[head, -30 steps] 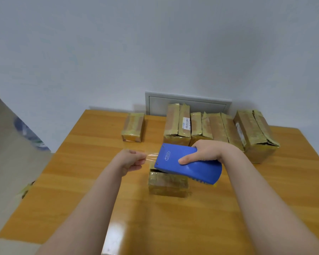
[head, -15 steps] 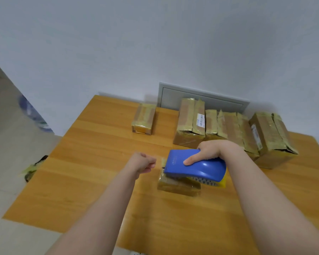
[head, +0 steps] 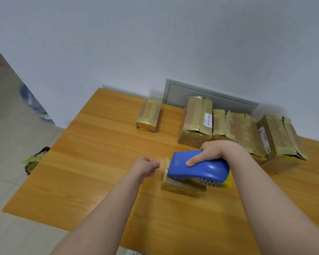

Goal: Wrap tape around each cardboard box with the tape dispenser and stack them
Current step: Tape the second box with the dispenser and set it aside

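A small tape-wrapped cardboard box [head: 182, 186] lies on the wooden table [head: 92, 162] in the middle. My right hand [head: 210, 153] grips the blue tape dispenser [head: 201, 168], which rests flat on top of that box and hides most of its top. My left hand [head: 146, 166] is a closed fist just left of the box, level with the dispenser's front end. I cannot tell whether it pinches the clear tape end. A row of taped boxes [head: 228, 129] stands at the back right. One single taped box [head: 148, 115] lies apart at the back middle.
A grey wall panel [head: 210, 96] sits behind the row of boxes. The table's left edge drops to a tiled floor with a crumpled greenish scrap [head: 34, 160]. A white wall runs behind the table.
My right hand lowered the dispenser from a tilted pose onto the box. The stretched tape between my hands is no longer visible, and my left hand closed into a fist beside the box.
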